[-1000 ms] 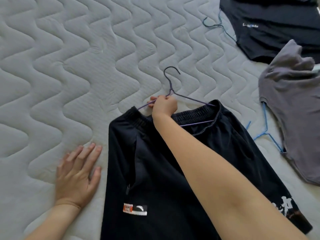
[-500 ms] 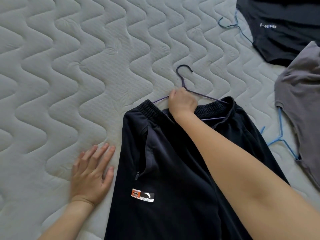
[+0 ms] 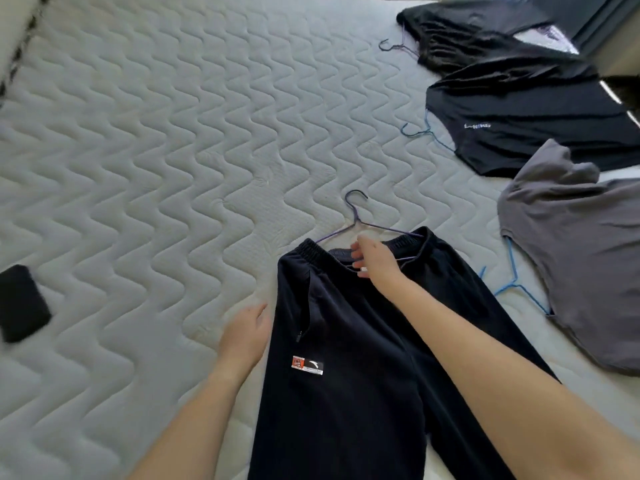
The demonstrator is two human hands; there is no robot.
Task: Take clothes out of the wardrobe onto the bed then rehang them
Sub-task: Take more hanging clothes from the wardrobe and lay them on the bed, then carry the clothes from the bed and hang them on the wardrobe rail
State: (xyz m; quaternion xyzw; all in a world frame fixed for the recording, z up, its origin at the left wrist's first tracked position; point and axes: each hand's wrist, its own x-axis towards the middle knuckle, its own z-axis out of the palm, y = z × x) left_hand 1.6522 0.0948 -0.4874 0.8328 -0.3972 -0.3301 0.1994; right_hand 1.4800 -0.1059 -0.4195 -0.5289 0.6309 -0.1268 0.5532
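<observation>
Dark navy shorts [image 3: 363,341] with a small logo patch lie flat on the quilted mattress [image 3: 173,168], waistband away from me. A purple wire hanger [image 3: 356,216] sits in the waistband, its hook pointing up the bed. My right hand [image 3: 374,261] hovers over the waistband just below the hanger, fingers spread, holding nothing. My left hand [image 3: 246,334] is raised at the shorts' left edge, fingers loosely apart and empty.
A grey T-shirt [image 3: 581,244] on a blue hanger [image 3: 512,282] lies to the right. Beyond it are a black shirt [image 3: 533,119] on a blue hanger [image 3: 422,131] and another black garment [image 3: 467,32]. A black flat object [image 3: 20,303] lies at left.
My right hand has let go of the purple hanger and pulled back slightly. My left hand lifted off the mattress and moved to the shorts' edge. The view pulled back.
</observation>
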